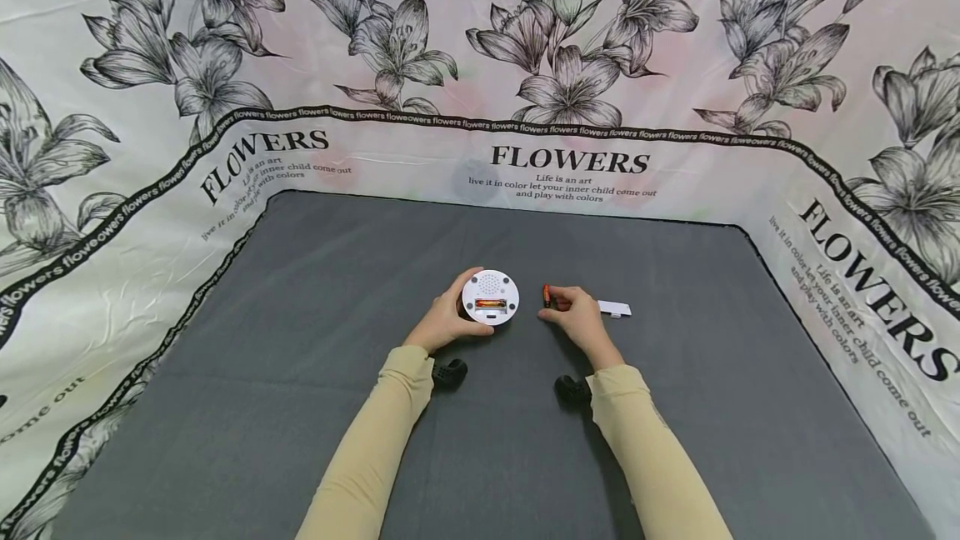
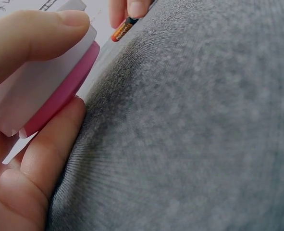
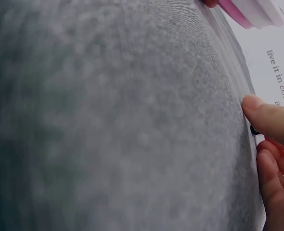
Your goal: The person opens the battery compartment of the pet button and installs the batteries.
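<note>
A round white device (image 1: 491, 282) with a speaker grille and an uncovered battery compartment faces up; a pink band (image 2: 65, 91) shows round it in the left wrist view. My left hand (image 1: 441, 320) grips it by its left edge, thumb on the near side. Inside the compartment lies an orange battery (image 1: 491, 303). To the right, my right hand (image 1: 583, 319) pinches a second, orange-and-black battery (image 1: 547, 297) between thumb and fingers, low by the cloth. Just beyond that hand a white battery cover (image 1: 617, 307) lies on the table, partly hidden by the hand.
Everything lies on a dark grey cloth (image 1: 337, 273) bordered by white flower-printed fabric (image 1: 405, 157). Black wrist cameras (image 1: 450, 374) sit at the cuffs of both light-yellow sleeves (image 1: 360, 457).
</note>
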### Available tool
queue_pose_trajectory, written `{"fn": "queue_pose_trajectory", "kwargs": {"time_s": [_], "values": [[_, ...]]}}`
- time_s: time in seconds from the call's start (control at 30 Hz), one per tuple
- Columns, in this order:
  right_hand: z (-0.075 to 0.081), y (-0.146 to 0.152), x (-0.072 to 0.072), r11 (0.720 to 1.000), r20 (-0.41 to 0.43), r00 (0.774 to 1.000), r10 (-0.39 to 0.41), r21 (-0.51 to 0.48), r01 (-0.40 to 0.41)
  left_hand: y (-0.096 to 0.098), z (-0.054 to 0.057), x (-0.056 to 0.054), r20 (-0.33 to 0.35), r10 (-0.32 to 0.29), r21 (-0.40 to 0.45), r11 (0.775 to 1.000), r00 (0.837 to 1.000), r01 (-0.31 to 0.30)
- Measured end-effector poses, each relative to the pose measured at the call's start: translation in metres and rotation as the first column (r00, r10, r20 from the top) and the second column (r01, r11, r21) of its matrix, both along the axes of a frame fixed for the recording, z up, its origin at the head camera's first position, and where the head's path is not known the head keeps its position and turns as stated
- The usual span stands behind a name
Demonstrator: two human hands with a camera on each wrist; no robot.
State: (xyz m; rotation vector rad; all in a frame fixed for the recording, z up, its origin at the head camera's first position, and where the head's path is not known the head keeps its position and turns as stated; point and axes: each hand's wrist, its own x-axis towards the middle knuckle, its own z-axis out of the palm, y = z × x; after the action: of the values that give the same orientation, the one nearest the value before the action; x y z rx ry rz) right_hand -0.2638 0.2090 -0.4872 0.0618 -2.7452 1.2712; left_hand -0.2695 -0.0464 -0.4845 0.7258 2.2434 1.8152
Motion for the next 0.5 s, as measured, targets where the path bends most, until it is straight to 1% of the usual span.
{"fn": "queue_pose_trajectory", "kwargs": {"time_s": [0.1, 0.17, 0.27, 0.5], "values": [[-0.001, -0.002, -0.004, 0.999, -0.047, 0.999, -0.010, 0.048, 0.012, 0.001, -0.010, -0.006, 0.004, 0.013, -0.008, 1.000, 1.000, -0.013], [-0.001, -0.004, -0.006, 0.997, -0.072, 0.997, -0.025, 0.077, 0.031, 0.001, -0.013, -0.008, 0.001, 0.018, -0.014, 1.000, 1.000, -0.018], [0.000, -0.007, -0.007, 0.993, -0.096, 0.995, -0.041, 0.106, 0.051, 0.001, -0.015, -0.009, -0.007, 0.023, -0.018, 1.000, 1.000, -0.023], [0.000, -0.011, -0.006, 0.993, -0.125, 0.990, -0.061, 0.094, 0.073, 0.001, -0.015, -0.010, -0.010, 0.025, -0.019, 1.000, 1.000, -0.025]]}}
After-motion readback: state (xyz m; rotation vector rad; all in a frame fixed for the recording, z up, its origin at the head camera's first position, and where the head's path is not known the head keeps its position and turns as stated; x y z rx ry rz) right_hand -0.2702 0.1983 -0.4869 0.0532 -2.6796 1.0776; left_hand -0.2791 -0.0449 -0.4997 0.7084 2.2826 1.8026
